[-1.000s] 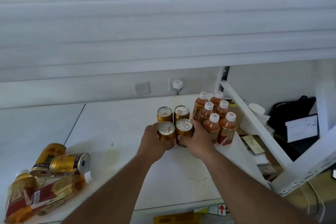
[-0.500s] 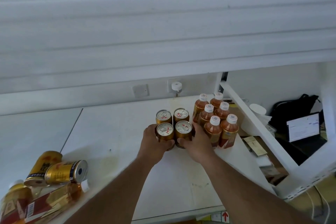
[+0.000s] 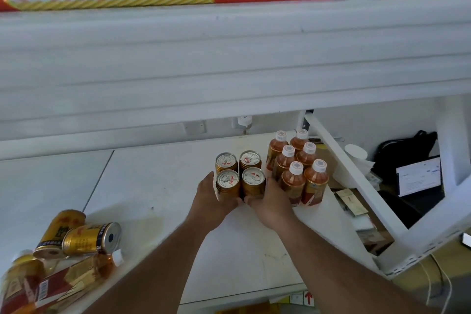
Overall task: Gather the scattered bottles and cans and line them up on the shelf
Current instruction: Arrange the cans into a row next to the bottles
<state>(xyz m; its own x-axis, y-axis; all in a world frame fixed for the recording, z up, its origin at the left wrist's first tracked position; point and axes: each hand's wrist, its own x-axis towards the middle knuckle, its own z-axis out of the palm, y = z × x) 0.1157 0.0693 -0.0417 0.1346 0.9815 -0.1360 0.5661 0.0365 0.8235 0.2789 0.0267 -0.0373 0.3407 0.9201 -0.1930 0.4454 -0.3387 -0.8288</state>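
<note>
both hands point(image 3: 212, 201) point(image 3: 271, 202) still clasp the front cans point(image 3: 240, 182) on the shelf point(image 3: 158, 186), snug beside six bottles point(image 3: 297, 168); nothing has shifted, the block squared; strays point(image 3: 76, 237) wait at 8 o'clock.

The cans point(image 3: 239, 176) are glossy gold metal with dull silver tops. The bottles point(image 3: 297, 168) are clear smooth plastic with white matt caps point(image 3: 295, 168). The shelf point(image 3: 158, 186) is white painted, matt and slightly scuffed.
</note>
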